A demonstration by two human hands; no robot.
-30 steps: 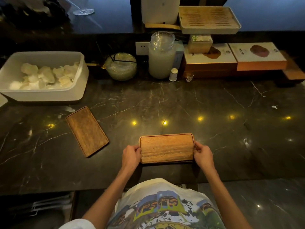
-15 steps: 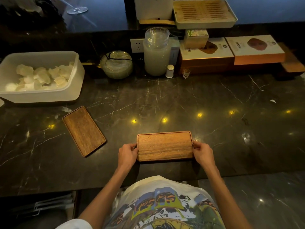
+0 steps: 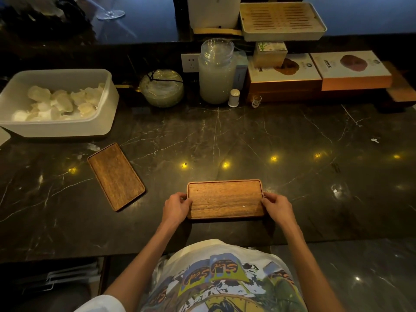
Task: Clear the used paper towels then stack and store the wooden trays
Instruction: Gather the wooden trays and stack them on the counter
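Dark marble counter, dimly lit, spotted with lamp reflections. My left hand and right hand grip one wooden tray by its short ends, fingers curled over the rims. It lies near the counter's front edge, directly before me, long axis crosswise. Whether it rests or is just lifted, I cannot tell. The second tray lies flat, well apart to the left and somewhat farther back, long axis slanting away from me. My left hand is nearer to it. Judgement: stacking requires turning one tray to match the other. Crumpled paper towels sit in the white tub at rear left.
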